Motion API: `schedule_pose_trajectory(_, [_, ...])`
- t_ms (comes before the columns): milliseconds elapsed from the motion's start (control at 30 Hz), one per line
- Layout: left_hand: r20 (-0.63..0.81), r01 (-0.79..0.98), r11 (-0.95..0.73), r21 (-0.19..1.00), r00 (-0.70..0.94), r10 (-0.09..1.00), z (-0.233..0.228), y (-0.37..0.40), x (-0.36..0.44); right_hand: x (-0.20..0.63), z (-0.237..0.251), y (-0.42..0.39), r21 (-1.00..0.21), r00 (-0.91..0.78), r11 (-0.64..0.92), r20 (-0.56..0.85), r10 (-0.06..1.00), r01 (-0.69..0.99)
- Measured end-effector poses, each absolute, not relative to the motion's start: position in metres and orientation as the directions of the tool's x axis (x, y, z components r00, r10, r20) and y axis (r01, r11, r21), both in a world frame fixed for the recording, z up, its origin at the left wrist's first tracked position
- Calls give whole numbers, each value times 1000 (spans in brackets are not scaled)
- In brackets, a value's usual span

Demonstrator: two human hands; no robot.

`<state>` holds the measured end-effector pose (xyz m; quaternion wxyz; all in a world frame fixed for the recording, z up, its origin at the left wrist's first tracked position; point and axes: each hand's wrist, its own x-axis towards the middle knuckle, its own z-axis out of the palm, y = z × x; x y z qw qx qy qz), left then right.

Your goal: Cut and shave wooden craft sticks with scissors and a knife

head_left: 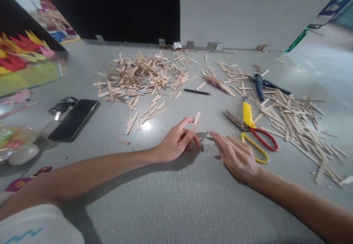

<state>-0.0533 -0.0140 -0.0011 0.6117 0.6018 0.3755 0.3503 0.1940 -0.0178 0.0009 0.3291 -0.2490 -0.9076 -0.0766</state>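
Between the thumb and fingers of my left hand [175, 141] a short wooden craft stick [196, 118] stands tilted up, with a small mark or slot low on its face. My right hand [238, 159] is closed around a thin blade-like tool [211, 139], its tip directed at the left hand; most of the tool is hidden by the fingers. A small gap separates the two hands above the grey table [176, 207]. Beside the right hand lie scissors [271, 140] with red and yellow handles and a yellow box cutter [248, 115].
Loose craft sticks [140, 71] are heaped at the back left, with another spread of sticks [292, 119] at right. Blue-handled pliers [259, 86], a black pencil [197, 92] and a phone [75, 121] lie around. A white container [41, 223] stands front left; an upright panel [248, 12] closes the back.
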Motion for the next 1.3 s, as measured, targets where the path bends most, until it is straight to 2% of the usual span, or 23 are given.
schedule_pose_trajectory(300, [14,27,-30,999,474,881,-3,-16,-53,192,-3,-17,15,-611,772,621,491,636])
schedule_pose_trajectory(533, [25,70,-65,995,469,883,-2,-20,-54,194,0,-17,95,-656,800,633,411,593])
schedule_pose_trajectory(867, [108,208,-219,953,441,891,-1,-23,-55,197,-2,-17,10,-648,832,632,425,555])
schedule_pose_trajectory(1133, [239,316,-380,869,402,884,-8,-28,-55,195,2,-18,74,-671,836,637,380,543])
schedule_pose_trajectory(1300, [249,347,-401,848,408,879,-9,-30,-56,196,2,-18,72,-685,859,638,350,506])
